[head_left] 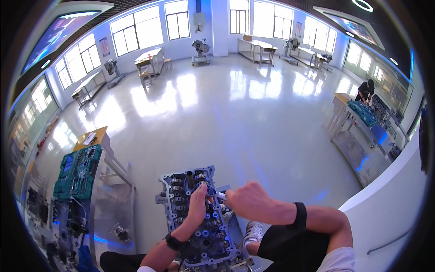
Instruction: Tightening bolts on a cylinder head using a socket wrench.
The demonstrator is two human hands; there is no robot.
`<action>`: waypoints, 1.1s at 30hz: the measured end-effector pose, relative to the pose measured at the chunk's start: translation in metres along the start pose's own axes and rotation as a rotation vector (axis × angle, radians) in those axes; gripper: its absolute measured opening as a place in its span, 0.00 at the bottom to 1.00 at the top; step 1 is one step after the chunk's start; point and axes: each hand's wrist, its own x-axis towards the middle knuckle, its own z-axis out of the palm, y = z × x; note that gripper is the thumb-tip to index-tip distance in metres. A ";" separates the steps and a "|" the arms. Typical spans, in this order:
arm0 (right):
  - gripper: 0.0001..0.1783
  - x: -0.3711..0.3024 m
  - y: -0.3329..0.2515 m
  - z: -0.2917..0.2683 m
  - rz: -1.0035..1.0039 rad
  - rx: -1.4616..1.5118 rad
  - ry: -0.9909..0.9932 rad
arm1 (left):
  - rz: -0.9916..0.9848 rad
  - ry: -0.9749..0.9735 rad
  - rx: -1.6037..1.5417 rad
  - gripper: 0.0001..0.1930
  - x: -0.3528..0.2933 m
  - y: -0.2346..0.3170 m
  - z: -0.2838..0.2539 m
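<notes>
An engine cylinder head (206,243) with rows of metal valve-train parts and bolt holes stands in front of me. Above its right side, my right hand (249,201) is closed in a fist around the handle of a silver ratchet wrench (220,195). The wrench points left, toward the middle of the engine. My left hand (197,206) is upright over the engine, fingers together at the wrench's head end. That hand hides most of the head end and whatever lies beneath it.
At left, a metal workbench (113,211) carries an open green socket-set case (77,172) and dark parts. Another bench (358,147) at right holds a teal tool case (362,112), with a person (365,92) working behind it. Engines on stands (200,49) line the far wall.
</notes>
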 end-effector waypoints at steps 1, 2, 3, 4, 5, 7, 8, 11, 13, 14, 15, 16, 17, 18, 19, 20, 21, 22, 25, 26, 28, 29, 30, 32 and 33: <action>0.13 0.000 -0.006 -0.002 0.029 0.170 -0.110 | 0.007 0.037 0.015 0.20 -0.002 -0.004 0.001; 0.13 0.000 -0.008 0.000 0.025 0.162 -0.103 | 0.012 0.076 0.030 0.21 -0.004 -0.007 0.002; 0.12 -0.002 -0.012 0.003 0.002 0.125 -0.136 | 0.010 0.112 0.045 0.21 -0.004 -0.009 0.004; 0.12 -0.002 -0.014 0.004 -0.022 0.090 -0.168 | 0.035 0.118 0.008 0.21 -0.004 -0.006 0.007; 0.12 0.001 -0.007 0.006 -0.026 0.089 -0.168 | 0.036 0.122 0.008 0.21 0.000 -0.005 0.002; 0.10 0.005 0.019 0.015 -0.082 -0.028 0.227 | -0.083 -0.123 -0.070 0.20 0.005 -0.007 -0.009; 0.08 0.008 0.029 0.016 -0.050 0.039 0.316 | -0.094 -0.239 0.001 0.20 0.003 -0.007 -0.010; 0.08 0.012 0.027 0.020 -0.111 -0.134 0.288 | -0.137 -0.360 -0.058 0.19 0.013 -0.001 -0.025; 0.09 0.008 0.019 0.013 -0.158 -0.041 0.298 | -0.194 -0.234 -0.122 0.19 0.008 0.009 -0.012; 0.10 0.003 0.009 0.001 -0.073 0.094 0.138 | -0.144 -0.055 -0.091 0.20 0.006 0.014 -0.002; 0.11 0.000 0.002 -0.008 0.009 0.227 -0.024 | -0.092 0.127 -0.055 0.20 0.003 0.016 0.006; 0.11 0.000 -0.005 -0.009 -0.015 0.232 -0.027 | 0.027 0.133 0.004 0.21 -0.001 0.008 0.005; 0.12 0.000 -0.011 -0.008 -0.042 0.246 -0.041 | 0.096 0.152 0.024 0.19 -0.006 0.005 0.006; 0.12 -0.001 -0.016 -0.007 -0.057 0.258 -0.057 | 0.108 0.182 0.040 0.19 -0.010 0.003 0.007; 0.12 0.001 -0.015 -0.004 -0.070 0.262 -0.063 | 0.120 0.211 0.056 0.19 -0.014 0.002 0.006; 0.12 0.003 -0.007 0.001 -0.083 0.222 0.049 | 0.116 0.213 0.050 0.19 -0.012 -0.002 0.004; 0.12 0.006 0.003 0.006 -0.097 0.180 0.161 | 0.051 0.151 -0.024 0.19 -0.004 -0.006 0.001; 0.12 0.014 0.016 0.015 -0.112 0.188 0.159 | -0.012 0.104 -0.088 0.19 0.000 -0.006 -0.003; 0.12 0.025 0.036 0.025 -0.268 0.079 0.592 | -0.096 -0.446 0.019 0.19 0.013 0.008 -0.019; 0.12 0.021 0.032 0.024 -0.191 0.071 0.432 | -0.076 -0.414 0.032 0.20 0.012 0.012 -0.017; 0.11 0.014 0.020 0.009 -0.128 0.065 0.271 | -0.083 -0.185 0.007 0.20 0.007 0.011 -0.009; 0.11 0.010 0.010 -0.004 -0.086 0.146 0.130 | -0.090 0.036 -0.019 0.20 0.005 0.010 -0.003; 0.11 0.008 0.003 -0.012 -0.039 0.223 -0.013 | -0.050 0.138 -0.047 0.20 0.002 0.015 0.007; 0.11 0.006 -0.006 -0.007 -0.064 0.223 -0.026 | -0.012 0.190 -0.048 0.20 -0.003 0.003 0.015; 0.11 0.004 -0.008 -0.004 -0.079 0.223 -0.039 | 0.024 0.233 -0.049 0.19 -0.004 -0.004 0.015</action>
